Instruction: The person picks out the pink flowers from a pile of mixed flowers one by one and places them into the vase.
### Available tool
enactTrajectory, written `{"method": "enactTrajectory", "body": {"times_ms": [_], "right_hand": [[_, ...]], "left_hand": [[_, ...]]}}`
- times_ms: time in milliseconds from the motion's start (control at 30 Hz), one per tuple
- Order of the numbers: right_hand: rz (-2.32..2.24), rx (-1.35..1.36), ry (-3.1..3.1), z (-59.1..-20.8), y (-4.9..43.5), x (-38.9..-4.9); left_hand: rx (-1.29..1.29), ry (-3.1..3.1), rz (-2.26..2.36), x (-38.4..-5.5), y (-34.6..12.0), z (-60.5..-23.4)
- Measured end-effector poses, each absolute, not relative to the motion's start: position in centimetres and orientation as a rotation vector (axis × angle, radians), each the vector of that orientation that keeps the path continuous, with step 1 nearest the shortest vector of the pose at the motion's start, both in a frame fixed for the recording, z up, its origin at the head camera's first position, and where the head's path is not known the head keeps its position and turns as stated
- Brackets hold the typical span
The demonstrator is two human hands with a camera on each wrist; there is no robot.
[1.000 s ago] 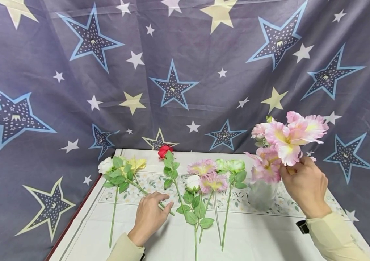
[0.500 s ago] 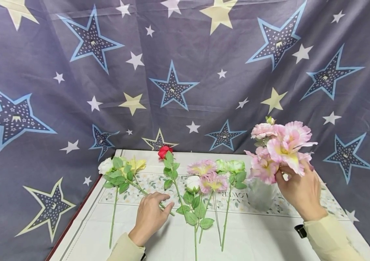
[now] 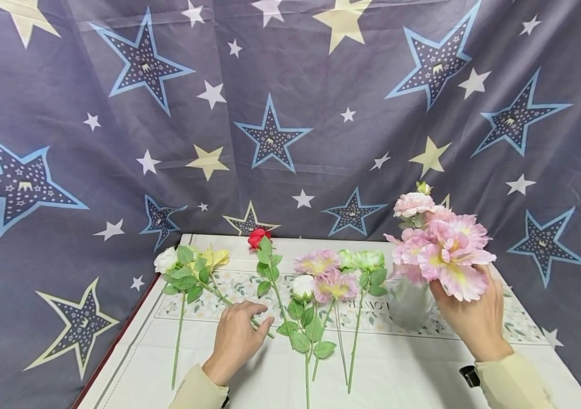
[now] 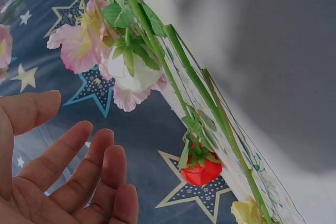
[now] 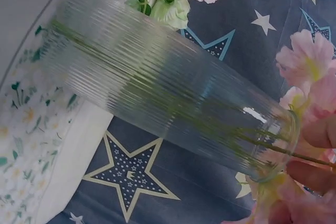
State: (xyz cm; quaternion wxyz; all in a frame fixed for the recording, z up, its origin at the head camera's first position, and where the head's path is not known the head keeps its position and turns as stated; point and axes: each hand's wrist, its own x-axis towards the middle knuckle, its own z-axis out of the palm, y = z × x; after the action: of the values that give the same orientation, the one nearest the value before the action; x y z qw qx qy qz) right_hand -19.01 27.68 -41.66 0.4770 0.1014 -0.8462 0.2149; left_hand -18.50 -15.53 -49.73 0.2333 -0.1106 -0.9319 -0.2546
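Note:
My right hand point(image 3: 474, 321) pinches the thin stem point(image 5: 315, 161) of a large pink flower with a yellow throat point(image 3: 454, 258), right at the mouth of a clear ribbed glass vase point(image 5: 157, 87). The lower stem runs down inside the glass beside others. More pink blooms point(image 3: 413, 204) rise from the vase behind that flower. Over the table my left hand point(image 3: 236, 341) hovers with loosely bent fingers and nothing in them, as the left wrist view shows. Below it in the head view lies the stem of a yellow flower point(image 3: 215, 257).
Several flowers lie on the white table: a white rose point(image 3: 166, 260) at left, a red rose point(image 3: 258, 238), another white rose point(image 3: 303, 287), pink blooms point(image 3: 335, 285) and green-white blooms point(image 3: 369, 260). A floral runner point(image 3: 454, 325) crosses the table. Behind hangs a star-patterned curtain point(image 3: 290, 68).
My right hand has moved slightly left, and the pink flower has come down toward the vase, its face now turned more to the front. The left hand has stayed in place.

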Motion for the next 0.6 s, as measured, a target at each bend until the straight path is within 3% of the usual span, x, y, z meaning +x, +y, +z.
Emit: {"method": "enactTrajectory", "body": {"times_ms": [267, 600], "right_hand": [[0.702, 0.086, -2.036, -42.5, 26.6, -17.6], [0.635, 0.112, -2.026, -42.9, 25.9, -15.9]], "left_hand": [[-0.3, -2.563, -0.694, -18.6, -15.4, -49.8], [-0.313, -2.556, -0.693, -18.6, -15.0, -49.9]]}}
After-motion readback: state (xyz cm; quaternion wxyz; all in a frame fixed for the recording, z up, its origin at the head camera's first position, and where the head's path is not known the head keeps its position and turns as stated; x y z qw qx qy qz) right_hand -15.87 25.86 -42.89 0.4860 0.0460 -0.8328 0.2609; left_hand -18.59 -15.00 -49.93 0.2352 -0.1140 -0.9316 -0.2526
